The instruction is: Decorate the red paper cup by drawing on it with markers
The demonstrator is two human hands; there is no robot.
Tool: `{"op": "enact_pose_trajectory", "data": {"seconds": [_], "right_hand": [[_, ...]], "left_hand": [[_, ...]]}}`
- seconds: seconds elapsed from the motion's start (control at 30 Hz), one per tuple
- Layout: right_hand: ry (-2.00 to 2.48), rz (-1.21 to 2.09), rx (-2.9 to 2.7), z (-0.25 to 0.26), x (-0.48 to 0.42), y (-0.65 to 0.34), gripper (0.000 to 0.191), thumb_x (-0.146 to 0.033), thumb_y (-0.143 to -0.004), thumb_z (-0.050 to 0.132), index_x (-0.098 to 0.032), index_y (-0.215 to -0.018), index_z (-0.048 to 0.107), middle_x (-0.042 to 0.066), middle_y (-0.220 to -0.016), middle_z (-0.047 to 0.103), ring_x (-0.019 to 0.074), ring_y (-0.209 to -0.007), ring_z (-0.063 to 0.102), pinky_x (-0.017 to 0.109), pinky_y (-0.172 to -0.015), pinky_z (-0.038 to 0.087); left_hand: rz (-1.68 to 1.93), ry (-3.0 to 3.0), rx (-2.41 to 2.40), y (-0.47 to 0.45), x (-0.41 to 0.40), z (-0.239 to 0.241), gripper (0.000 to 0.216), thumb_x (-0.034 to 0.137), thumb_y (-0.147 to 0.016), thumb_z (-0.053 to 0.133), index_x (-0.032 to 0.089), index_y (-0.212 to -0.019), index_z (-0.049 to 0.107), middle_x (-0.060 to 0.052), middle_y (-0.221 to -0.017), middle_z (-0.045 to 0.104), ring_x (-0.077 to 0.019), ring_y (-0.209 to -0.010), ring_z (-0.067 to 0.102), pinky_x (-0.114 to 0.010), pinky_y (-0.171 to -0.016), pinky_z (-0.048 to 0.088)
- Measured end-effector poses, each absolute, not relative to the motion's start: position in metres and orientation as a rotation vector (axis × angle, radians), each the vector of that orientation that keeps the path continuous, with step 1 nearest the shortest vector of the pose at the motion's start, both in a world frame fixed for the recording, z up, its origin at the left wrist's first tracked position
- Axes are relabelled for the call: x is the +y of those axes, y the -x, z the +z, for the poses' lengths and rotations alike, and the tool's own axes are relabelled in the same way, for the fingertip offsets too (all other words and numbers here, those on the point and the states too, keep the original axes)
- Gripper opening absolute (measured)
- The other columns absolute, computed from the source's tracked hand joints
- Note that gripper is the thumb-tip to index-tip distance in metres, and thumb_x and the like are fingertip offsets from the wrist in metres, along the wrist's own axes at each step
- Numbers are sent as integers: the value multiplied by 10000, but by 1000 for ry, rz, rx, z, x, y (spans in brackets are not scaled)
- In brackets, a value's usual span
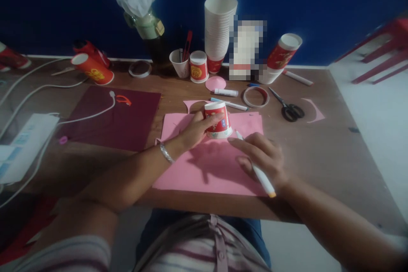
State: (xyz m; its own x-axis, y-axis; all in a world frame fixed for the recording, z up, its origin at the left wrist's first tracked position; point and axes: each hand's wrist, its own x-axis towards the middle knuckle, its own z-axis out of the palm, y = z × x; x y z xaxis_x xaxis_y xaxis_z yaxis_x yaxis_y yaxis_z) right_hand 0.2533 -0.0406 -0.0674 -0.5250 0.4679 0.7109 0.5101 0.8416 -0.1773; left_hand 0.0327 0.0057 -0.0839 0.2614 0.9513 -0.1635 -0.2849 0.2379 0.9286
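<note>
A small red and white paper cup (218, 120) stands upside down on a pink paper sheet (207, 170). My left hand (195, 129) wraps its fingers round the cup's left side and holds it down. My right hand (262, 158) is closed on a white pen (256, 167), whose tip touches the sheet right beside the cup's rim. A silver bracelet (166, 152) sits on my left wrist.
A dark red sheet (134, 123) with a white cable lies to the left. Behind stand a stack of white cups (219, 25), more red cups (198, 66), markers (225, 92), a tape ring (256, 96) and scissors (288, 107). A power strip (25, 144) lies far left.
</note>
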Motion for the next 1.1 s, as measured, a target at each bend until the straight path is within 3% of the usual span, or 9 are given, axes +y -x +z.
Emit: {"op": "enact_pose_trajectory", "data": {"seconds": [0.23,0.57,1.1], "right_hand": [[728,168,-2085,-68,-48,-245,125,-197,-1028,697,-242,-1123,628,-8,-819,747,155,-680,742,260,-599,598],[759,132,-2101,-72,-43,-245,116,-160,-1013,697,-246,-1041,624,-19,-804,742,130,-641,726,237,-595,575],[778,112,-2110,-74,-42,-241,170,-118,-1005,703,-243,-1079,615,-21,-832,736,127,-664,718,241,-594,586]], "left_hand": [[1046,-933,882,-33,8,-86,478,560,-829,913,216,-1065,679,-51,-1057,757,-233,-1037,723,-380,-920,592],[1028,-980,886,-36,11,-86,483,515,-795,931,212,-1058,663,-29,-969,727,-197,-903,704,-328,-797,583],[991,-961,876,-38,10,-83,479,484,-775,947,198,-1043,672,-22,-940,708,-168,-859,670,-293,-780,578]]}}
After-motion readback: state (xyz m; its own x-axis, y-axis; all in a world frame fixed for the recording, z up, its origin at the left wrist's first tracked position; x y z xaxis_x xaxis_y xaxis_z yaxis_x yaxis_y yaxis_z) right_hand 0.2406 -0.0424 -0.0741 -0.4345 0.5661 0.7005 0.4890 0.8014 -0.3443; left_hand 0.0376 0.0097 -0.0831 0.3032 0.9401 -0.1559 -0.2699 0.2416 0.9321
